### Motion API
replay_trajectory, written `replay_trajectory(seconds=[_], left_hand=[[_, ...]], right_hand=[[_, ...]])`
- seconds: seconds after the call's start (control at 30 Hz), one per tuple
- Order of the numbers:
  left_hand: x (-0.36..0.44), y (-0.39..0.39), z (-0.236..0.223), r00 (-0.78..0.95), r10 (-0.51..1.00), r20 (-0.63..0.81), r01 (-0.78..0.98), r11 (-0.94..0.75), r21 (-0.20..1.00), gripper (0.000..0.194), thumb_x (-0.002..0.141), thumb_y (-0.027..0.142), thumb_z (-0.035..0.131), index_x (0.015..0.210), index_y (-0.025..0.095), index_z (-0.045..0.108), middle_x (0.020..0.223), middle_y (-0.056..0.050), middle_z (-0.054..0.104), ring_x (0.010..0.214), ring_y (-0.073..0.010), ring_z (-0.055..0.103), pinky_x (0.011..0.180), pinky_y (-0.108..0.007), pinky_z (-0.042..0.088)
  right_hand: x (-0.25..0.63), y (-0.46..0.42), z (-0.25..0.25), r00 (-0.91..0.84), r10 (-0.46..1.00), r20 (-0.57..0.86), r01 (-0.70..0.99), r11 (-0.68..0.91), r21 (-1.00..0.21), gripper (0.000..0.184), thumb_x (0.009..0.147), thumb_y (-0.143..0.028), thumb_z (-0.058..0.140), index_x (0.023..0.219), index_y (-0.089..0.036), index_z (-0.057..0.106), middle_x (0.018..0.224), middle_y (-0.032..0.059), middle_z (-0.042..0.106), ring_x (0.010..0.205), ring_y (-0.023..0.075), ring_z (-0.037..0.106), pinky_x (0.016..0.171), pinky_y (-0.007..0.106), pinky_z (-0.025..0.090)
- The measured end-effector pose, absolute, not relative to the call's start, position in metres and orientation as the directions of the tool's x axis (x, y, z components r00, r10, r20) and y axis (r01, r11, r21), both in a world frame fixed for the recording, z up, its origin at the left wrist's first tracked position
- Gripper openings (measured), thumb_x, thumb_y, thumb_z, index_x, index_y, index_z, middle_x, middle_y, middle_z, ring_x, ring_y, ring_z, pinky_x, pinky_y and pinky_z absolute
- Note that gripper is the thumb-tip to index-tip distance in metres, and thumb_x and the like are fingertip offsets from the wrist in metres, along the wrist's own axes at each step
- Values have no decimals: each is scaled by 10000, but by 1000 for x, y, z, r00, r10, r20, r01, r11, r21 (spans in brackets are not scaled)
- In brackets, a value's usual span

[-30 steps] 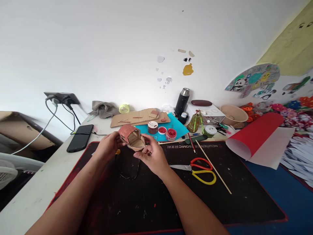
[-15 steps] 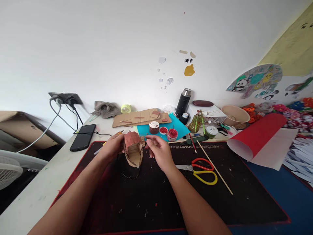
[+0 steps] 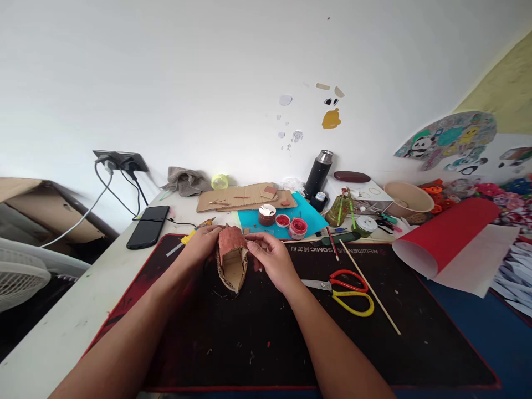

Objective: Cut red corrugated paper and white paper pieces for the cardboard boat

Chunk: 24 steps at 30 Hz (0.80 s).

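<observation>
A small model boat [image 3: 233, 271] of cut cardboard, with a curved, reddish-brown painted roof [image 3: 231, 244], is held above the dark mat, its pointed end toward me. My left hand [image 3: 203, 244] grips its left side, with most of the fingers hidden behind it. At the right edge of the roof my right hand [image 3: 270, 257] has its thumb and curled fingers closed against the boat; the fingertips are partly hidden. Beside my left wrist lies a yellow-handled tool [image 3: 187, 238] that resembles a glue gun or cutter, only partly visible.
Scissors [image 3: 343, 291] and a thin wooden stick [image 3: 369, 288] lie on the mat [image 3: 374, 354] to the right. Behind are paint jars [image 3: 267, 216], a cardboard sheet [image 3: 208, 202] and a black flask [image 3: 319, 172]. A phone [image 3: 148, 227] lies left; rolled red paper [image 3: 449, 238] sits right.
My right hand has come in from a small gap to touch the boat's right side. The small cardboard bit between hand and boat no longer shows. The whole view has shifted slightly.
</observation>
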<state>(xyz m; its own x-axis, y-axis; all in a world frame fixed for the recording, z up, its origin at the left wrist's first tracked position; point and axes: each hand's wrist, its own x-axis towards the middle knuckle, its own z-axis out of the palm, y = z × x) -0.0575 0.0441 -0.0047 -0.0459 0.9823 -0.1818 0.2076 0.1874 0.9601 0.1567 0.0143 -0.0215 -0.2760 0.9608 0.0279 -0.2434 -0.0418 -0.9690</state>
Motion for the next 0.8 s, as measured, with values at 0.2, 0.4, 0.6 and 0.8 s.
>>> replay_trajectory(seconds=[0.2, 0.4, 0.6, 0.8], left_hand=[[-63, 49, -11, -93, 991, -98, 249, 118, 961, 217, 759, 450, 698, 713, 244, 750, 589, -33, 667, 631, -280, 664, 555, -339, 493], [-64, 52, -8, -70, 997, 42, 341, -16, 940, 202, 753, 408, 624, 681, 272, 755, 870, -99, 822, 929, -354, 727, 838, -409, 595], [-63, 52, -13, -44, 989, 143, 430, -111, 896, 242, 818, 356, 548, 832, 267, 773, 1087, -132, 843, 1133, -380, 727, 1055, -480, 578], [-65, 54, -19, 7, 984, 179, 524, -156, 838, 325, 883, 338, 447, 903, 230, 753, 1121, -142, 845, 1116, -352, 744, 1052, -489, 604]], right_hand=[[157, 14, -24, -293, 956, 21, -254, -57, -966, 465, 878, -623, 857, 1104, -225, 778, 776, -11, 711, 494, 116, 557, 488, 270, 406], [155, 15, -26, -305, 952, 7, -256, -75, -964, 481, 861, -611, 869, 1112, -213, 769, 763, -25, 700, 484, 109, 570, 469, 256, 397], [153, 14, -27, -308, 952, -5, -263, -90, -961, 497, 852, -625, 867, 1097, -207, 758, 754, -31, 689, 478, 107, 568, 464, 255, 387], [149, 13, -30, -330, 944, -15, -268, -109, -957, 532, 846, -653, 865, 1101, -201, 747, 737, -44, 667, 472, 104, 572, 466, 256, 386]])
